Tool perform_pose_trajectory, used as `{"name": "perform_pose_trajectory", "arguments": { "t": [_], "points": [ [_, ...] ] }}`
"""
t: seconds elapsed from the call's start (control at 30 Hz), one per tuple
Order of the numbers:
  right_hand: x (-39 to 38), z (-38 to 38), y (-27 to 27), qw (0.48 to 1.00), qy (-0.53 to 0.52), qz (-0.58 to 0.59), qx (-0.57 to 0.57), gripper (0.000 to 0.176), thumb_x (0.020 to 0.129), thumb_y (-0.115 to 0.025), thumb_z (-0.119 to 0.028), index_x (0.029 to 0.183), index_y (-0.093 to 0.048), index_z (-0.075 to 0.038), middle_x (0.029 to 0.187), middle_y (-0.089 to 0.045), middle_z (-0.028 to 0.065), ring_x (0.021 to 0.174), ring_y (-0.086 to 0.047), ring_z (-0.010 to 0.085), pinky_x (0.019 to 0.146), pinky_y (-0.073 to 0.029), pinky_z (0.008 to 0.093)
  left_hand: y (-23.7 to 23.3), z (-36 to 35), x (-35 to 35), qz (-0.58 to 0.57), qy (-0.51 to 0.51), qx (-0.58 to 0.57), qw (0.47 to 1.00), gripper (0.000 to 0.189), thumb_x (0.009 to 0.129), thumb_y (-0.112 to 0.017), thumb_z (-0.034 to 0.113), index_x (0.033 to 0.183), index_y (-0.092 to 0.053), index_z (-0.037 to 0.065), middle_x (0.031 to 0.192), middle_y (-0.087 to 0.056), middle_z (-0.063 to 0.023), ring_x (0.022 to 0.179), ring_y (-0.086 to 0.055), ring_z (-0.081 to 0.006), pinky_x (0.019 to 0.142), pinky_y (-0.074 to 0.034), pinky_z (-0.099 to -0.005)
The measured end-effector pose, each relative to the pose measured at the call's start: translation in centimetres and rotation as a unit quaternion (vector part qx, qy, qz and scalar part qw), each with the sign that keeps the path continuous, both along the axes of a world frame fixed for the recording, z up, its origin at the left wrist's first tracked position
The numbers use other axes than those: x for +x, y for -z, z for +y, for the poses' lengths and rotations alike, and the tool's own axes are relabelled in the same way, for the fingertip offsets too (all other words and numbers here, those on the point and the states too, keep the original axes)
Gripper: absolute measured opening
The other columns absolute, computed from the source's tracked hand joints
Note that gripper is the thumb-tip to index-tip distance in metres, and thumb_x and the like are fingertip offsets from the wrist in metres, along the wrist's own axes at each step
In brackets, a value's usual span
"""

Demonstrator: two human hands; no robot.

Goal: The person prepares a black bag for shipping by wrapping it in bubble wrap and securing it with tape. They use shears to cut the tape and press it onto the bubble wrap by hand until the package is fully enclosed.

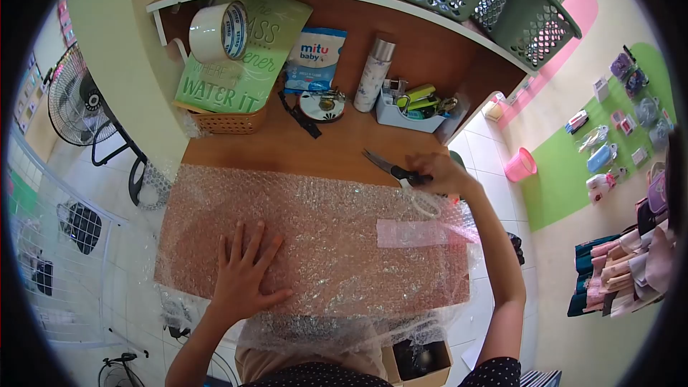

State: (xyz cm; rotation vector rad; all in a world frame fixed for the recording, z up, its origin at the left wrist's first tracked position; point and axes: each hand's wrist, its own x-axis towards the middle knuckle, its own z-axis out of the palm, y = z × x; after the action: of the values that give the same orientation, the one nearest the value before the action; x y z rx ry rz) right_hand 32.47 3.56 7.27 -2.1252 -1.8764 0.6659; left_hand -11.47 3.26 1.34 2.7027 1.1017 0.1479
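A wide sheet of bubble wrap [315,244] covers the front of the brown desk [287,155] and hangs over its front edge. My left hand [247,272] lies flat on the sheet at the left, fingers spread. At the sheet's back right, my right hand [437,173] has its fingers closed at the black-and-white scissors [401,175], whose blades point back and left, slightly parted. A pink strip [412,233] lies at the right part of the wrap, in front of the scissors.
Behind the wrap stand an orange basket [228,122] with a green board, a tape roll [233,31], a mitu baby pack [314,57], a floral bottle [375,75] and a stationery box [412,116]. Green baskets [527,25] sit on the shelf above.
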Motion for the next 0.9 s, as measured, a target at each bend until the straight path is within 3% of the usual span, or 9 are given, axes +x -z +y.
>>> {"name": "perform_pose_trajectory", "arguments": {
  "t": [0.07, 0.17, 0.23, 0.43, 0.5, 0.57, 0.7, 0.8, 0.9],
  "points": [
    [-1.0, -0.6, 1.4, 0.986, -0.052, -0.119, 0.109, 0.047, 0.058, -0.079, -0.014, 0.102, -0.065, -0.005, 0.091, -0.062, 0.0129, 0.082, -0.061, 0.0253, 0.075, -0.049, 0.0323, -0.1, 0.0, 0.1, -0.002, -0.002, -0.005, 1.0, 0.093, 0.071, -0.058, 0.068, 0.145, -0.031, 0.019, 0.154, -0.015, -0.0154, 0.14, -0.007, -0.044, 0.107, -0.004, -0.0639],
    [0.0, 0.3, 1.5, 0.996, -0.051, -0.045, 0.061, 0.052, 0.059, -0.079, -0.023, 0.105, -0.064, -0.005, 0.1, -0.062, 0.0165, 0.097, -0.058, 0.0315, 0.085, -0.046, 0.0389, -0.1, -0.1, 0.0, -0.008, 0.0, -0.005, 1.0, 0.092, 0.071, -0.057, 0.069, 0.144, -0.033, 0.018, 0.154, -0.015, -0.0159, 0.14, -0.007, -0.0442, 0.107, -0.003, -0.064],
    [1.2, 1.6, 2.3, 0.982, -0.094, -0.106, 0.124, 0.061, 0.055, -0.077, -0.013, 0.114, -0.062, -0.008, 0.101, -0.061, 0.0161, 0.097, -0.059, 0.0326, 0.087, -0.047, 0.0368, 0.1, 0.2, 0.2, -0.016, 0.001, 0.013, 1.0, 0.092, 0.072, -0.056, 0.07, 0.144, -0.034, 0.018, 0.153, -0.015, -0.0164, 0.14, -0.007, -0.0447, 0.107, -0.003, -0.0642],
    [0.3, 4.9, 2.5, 0.98, -0.012, -0.102, 0.172, 0.056, 0.063, -0.074, -0.019, 0.117, -0.061, -0.01, 0.108, -0.06, 0.0156, 0.102, -0.058, 0.0332, 0.09, -0.046, 0.0401, 0.7, 0.7, 1.0, -0.048, 0.014, 0.042, 0.998, 0.089, 0.072, -0.055, 0.07, 0.142, -0.036, 0.018, 0.151, -0.021, -0.0174, 0.136, -0.015, -0.0488, 0.101, -0.01, -0.071],
    [-4.3, 2.2, -0.4, 0.955, 0.055, -0.166, 0.238, 0.056, 0.069, -0.071, -0.024, 0.122, -0.058, -0.009, 0.121, -0.054, 0.0169, 0.111, -0.052, 0.0364, 0.093, -0.043, 0.044, 0.9, 1.2, 1.6, -0.059, 0.018, 0.033, 0.998, 0.089, 0.072, -0.055, 0.07, 0.142, -0.036, 0.018, 0.15, -0.023, -0.0184, 0.136, -0.016, -0.0488, 0.1, -0.01, -0.0716],
    [-6.5, -0.8, 0.0, 0.944, 0.037, -0.204, 0.255, 0.064, 0.074, -0.068, -0.03, 0.132, -0.048, -0.01, 0.137, -0.041, 0.0197, 0.123, -0.04, 0.0421, 0.099, -0.035, 0.0514, 1.0, 1.9, 2.0, -0.065, 0.02, 0.037, 0.997, 0.089, 0.073, -0.054, 0.07, 0.142, -0.036, 0.017, 0.149, -0.024, -0.019, 0.136, -0.016, -0.0487, 0.1, -0.01, -0.072],
    [-12.0, -8.2, 1.3, 0.972, 0.083, -0.189, 0.111, 0.074, 0.086, -0.049, -0.055, 0.144, -0.029, -0.016, 0.147, -0.024, 0.0222, 0.136, -0.018, 0.0463, 0.102, -0.017, 0.068, 1.3, 3.6, 3.3, -0.071, 0.017, 0.036, 0.997, 0.09, 0.073, -0.055, 0.069, 0.143, -0.034, 0.017, 0.148, -0.026, -0.0201, 0.136, -0.016, -0.0481, 0.101, -0.01, -0.0719],
    [-9.9, -9.5, 6.4, 0.972, 0.041, -0.201, 0.116, 0.073, 0.087, -0.042, -0.061, 0.145, -0.029, -0.02, 0.149, -0.021, 0.0213, 0.137, -0.016, 0.0462, 0.104, -0.013, 0.0672, 1.5, 4.8, 4.5, -0.084, -0.009, 0.03, 0.996, 0.091, 0.073, -0.056, 0.068, 0.144, -0.032, 0.017, 0.148, -0.025, -0.0197, 0.137, -0.015, -0.0477, 0.102, -0.009, -0.071],
    [-7.8, -8.3, 7.0, 0.975, 0.04, -0.176, 0.132, 0.07, 0.087, -0.042, -0.061, 0.145, -0.03, -0.023, 0.151, -0.02, 0.0197, 0.137, -0.017, 0.0462, 0.105, -0.011, 0.0673, 1.4, 5.4, 5.1, -0.081, -0.017, 0.023, 0.996, 0.091, 0.073, -0.057, 0.068, 0.144, -0.032, 0.017, 0.148, -0.025, -0.0197, 0.137, -0.015, -0.0472, 0.102, -0.009, -0.0704]
  ]
}}
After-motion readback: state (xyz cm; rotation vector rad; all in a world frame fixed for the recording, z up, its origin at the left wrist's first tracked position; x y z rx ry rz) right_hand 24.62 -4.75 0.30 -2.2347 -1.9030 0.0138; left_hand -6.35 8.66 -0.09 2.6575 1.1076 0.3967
